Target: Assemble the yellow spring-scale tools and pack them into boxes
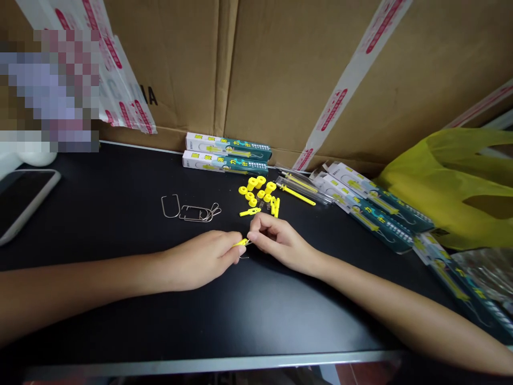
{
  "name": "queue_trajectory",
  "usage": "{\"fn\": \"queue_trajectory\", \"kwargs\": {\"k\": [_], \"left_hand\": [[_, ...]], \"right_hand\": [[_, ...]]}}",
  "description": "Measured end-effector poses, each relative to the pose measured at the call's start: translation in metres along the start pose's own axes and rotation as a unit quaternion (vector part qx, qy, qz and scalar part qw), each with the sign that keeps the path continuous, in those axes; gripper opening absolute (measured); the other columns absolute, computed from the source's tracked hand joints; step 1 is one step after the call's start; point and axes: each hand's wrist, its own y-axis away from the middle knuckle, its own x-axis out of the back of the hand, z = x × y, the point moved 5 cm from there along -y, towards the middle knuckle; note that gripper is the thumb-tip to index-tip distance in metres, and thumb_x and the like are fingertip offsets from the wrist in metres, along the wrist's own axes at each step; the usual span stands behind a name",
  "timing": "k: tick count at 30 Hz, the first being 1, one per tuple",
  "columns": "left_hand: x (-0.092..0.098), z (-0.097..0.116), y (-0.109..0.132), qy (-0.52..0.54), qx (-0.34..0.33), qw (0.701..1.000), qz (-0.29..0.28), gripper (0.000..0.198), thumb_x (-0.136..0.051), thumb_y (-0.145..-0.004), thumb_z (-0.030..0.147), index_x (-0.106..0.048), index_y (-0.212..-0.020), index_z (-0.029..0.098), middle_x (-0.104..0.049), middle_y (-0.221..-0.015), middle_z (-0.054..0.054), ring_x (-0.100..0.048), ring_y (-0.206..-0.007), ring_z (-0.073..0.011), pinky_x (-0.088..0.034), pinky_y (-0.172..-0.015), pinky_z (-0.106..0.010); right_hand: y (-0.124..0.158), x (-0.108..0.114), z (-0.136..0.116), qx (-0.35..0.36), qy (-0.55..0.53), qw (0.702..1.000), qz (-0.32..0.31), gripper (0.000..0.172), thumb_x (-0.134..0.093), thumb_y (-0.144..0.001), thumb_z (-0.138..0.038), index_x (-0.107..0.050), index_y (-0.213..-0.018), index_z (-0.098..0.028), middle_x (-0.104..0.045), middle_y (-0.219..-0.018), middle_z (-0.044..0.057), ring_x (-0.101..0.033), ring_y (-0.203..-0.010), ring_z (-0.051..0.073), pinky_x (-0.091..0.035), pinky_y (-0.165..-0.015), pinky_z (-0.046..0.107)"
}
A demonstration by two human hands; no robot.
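Observation:
My left hand (pixel 206 258) pinches a small yellow plastic piece (pixel 241 243) with a thin metal wire (pixel 243 257) hanging under it. My right hand (pixel 278 240) meets it from the right, fingertips closed on the same piece. Both rest low over the black table (pixel 120 246). Just beyond the hands lies a loose pile of yellow plastic parts and small springs (pixel 260 195). Bent metal wire hooks (pixel 192 210) lie to the left of that pile.
Two boxed packs (pixel 226 154) sit against the cardboard boxes (pixel 280 69) at the back. More packs (pixel 372 206) fan out on the right beside a yellow plastic bag (pixel 452 182). A phone (pixel 24 200) lies at the far left. The table's front edge (pixel 208 363) is near.

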Motion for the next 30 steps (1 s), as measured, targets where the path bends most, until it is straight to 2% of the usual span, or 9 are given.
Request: {"fn": "queue_trajectory", "kwargs": {"k": [3, 7, 15, 18, 24, 27, 29, 30], "left_hand": [[-0.002, 0.0, 0.0, -0.004, -0.002, 1.0, -0.002, 0.032, -0.031, -0.095, 0.031, -0.055, -0.079, 0.018, -0.055, -0.072, 0.001, -0.053, -0.07, -0.0146, -0.037, -0.065, -0.026], [-0.003, 0.001, 0.0, 0.002, -0.006, 1.0, -0.002, 0.031, -0.032, -0.094, 0.03, -0.058, -0.081, 0.019, -0.053, -0.067, 0.002, -0.052, -0.066, -0.0145, -0.038, -0.064, -0.026], [-0.006, 0.001, 0.001, 0.029, 0.014, 0.999, -0.025, 0.031, -0.031, -0.094, 0.031, -0.057, -0.082, 0.018, -0.05, -0.064, 0.003, -0.048, -0.059, -0.0127, -0.036, -0.058, -0.025], [-0.007, 0.0, 0.001, 0.05, 0.02, 0.998, -0.032, 0.031, -0.03, -0.094, 0.032, -0.055, -0.081, 0.018, -0.049, -0.061, 0.004, -0.047, -0.056, -0.012, -0.035, -0.056, -0.025], [-0.001, 0.001, -0.002, 0.024, -0.009, 1.0, 0.005, 0.03, -0.034, -0.094, 0.032, -0.057, -0.082, 0.018, -0.054, -0.069, 0.002, -0.051, -0.063, -0.0131, -0.037, -0.06, -0.025], [0.003, 0.0, -0.004, 0.035, -0.008, 0.999, 0.019, 0.031, -0.036, -0.094, 0.038, -0.055, -0.08, 0.017, -0.051, -0.066, 0.002, -0.049, -0.061, -0.0124, -0.037, -0.057, -0.025], [0.003, -0.002, -0.005, 0.08, 0.014, 0.997, 0.011, 0.036, -0.034, -0.094, 0.044, -0.053, -0.079, 0.018, -0.046, -0.059, 0.004, -0.044, -0.053, -0.0108, -0.035, -0.051, -0.024], [0.002, -0.003, -0.005, 0.114, 0.03, 0.993, 0.001, 0.038, -0.032, -0.094, 0.047, -0.052, -0.08, 0.018, -0.043, -0.057, 0.005, -0.041, -0.049, -0.0098, -0.034, -0.047, -0.023]], "right_hand": [[0.001, -0.002, 0.002, -0.01, -0.023, 1.0, 0.004, 0.03, -0.059, -0.089, -0.041, -0.046, -0.073, -0.018, -0.044, -0.065, -0.004, -0.04, -0.054, 0.007, -0.034, -0.049, 0.02], [0.002, -0.004, 0.005, -0.017, -0.032, 0.999, 0.02, 0.03, -0.058, -0.089, -0.04, -0.044, -0.073, -0.019, -0.044, -0.065, -0.005, -0.038, -0.049, 0.006, -0.031, -0.045, 0.02], [0.001, -0.006, 0.005, 0.023, 0.013, 0.999, 0.042, 0.027, -0.058, -0.089, -0.036, -0.045, -0.073, -0.019, -0.047, -0.067, -0.003, -0.042, -0.059, 0.009, -0.035, -0.055, 0.023], [0.001, -0.007, 0.004, 0.016, 0.016, 0.999, 0.039, 0.028, -0.058, -0.089, -0.037, -0.044, -0.074, -0.019, -0.046, -0.068, -0.003, -0.042, -0.059, 0.009, -0.035, -0.055, 0.023], [0.001, -0.006, 0.003, 0.0, -0.061, 0.998, 0.021, 0.027, -0.057, -0.09, -0.039, -0.044, -0.077, -0.019, -0.045, -0.067, -0.005, -0.042, -0.056, 0.008, -0.036, -0.052, 0.021], [0.003, 0.002, -0.001, 0.041, -0.03, 0.997, 0.056, 0.023, -0.057, -0.09, -0.035, -0.045, -0.077, -0.02, -0.048, -0.064, -0.004, -0.044, -0.052, 0.008, -0.037, -0.049, 0.022], [0.007, 0.01, -0.008, 0.119, 0.075, 0.985, 0.099, 0.021, -0.059, -0.089, -0.03, -0.047, -0.075, -0.021, -0.052, -0.065, -0.002, -0.047, -0.054, 0.01, -0.038, -0.051, 0.024], [0.009, 0.012, -0.012, 0.165, 0.139, 0.971, 0.102, 0.019, -0.06, -0.089, -0.027, -0.048, -0.074, -0.021, -0.055, -0.066, -0.001, -0.05, -0.056, 0.011, -0.04, -0.052, 0.025]]}}
